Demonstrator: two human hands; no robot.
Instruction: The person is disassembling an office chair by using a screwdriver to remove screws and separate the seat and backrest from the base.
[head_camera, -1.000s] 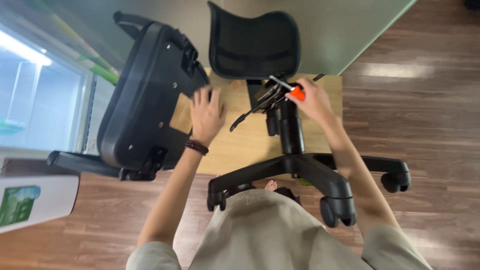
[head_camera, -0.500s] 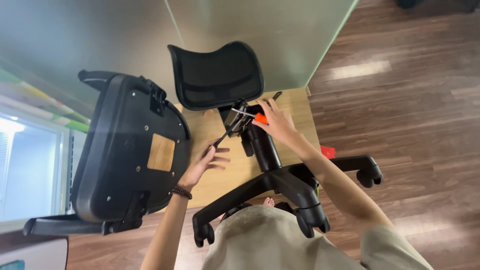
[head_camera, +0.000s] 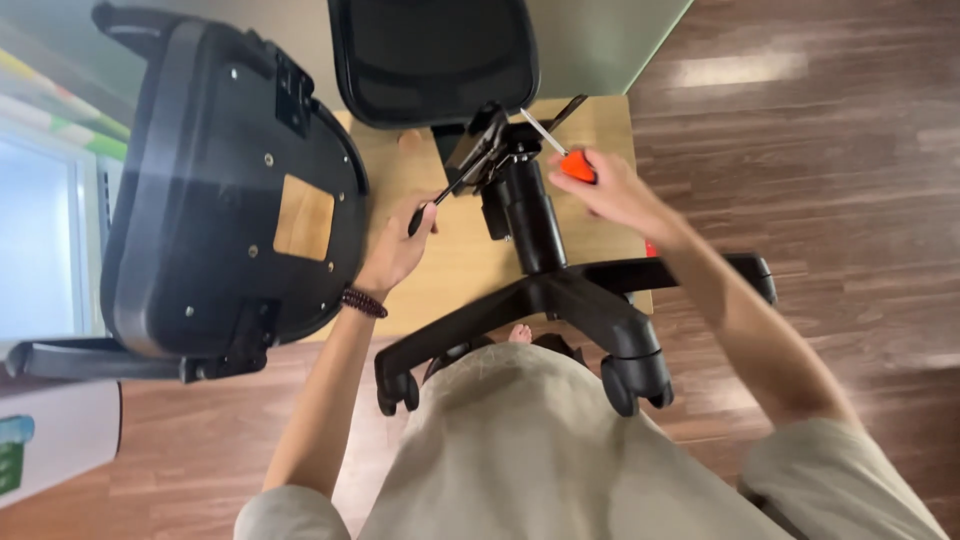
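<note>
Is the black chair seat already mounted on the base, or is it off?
Off. The seat lies apart, underside up, left of the wheeled base.

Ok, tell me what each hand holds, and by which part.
Right hand: orange-handled screwdriver, by its handle. Left hand: thin black lever, by its end.

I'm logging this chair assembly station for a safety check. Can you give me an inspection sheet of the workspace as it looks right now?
Surface: flat cardboard sheet on wood-look floor.
Job's things: wheeled chair base with upright column and mechanism; orange-handled screwdriver; black lever.
Clutter: upturned seat, mesh backrest, small red item by the base, partly hidden.
Grippers: left hand grips the lever; right hand holds the screwdriver at the mechanism.
Cables: nothing seen.
Surroundings: glass panel left, green wall ahead.
</note>
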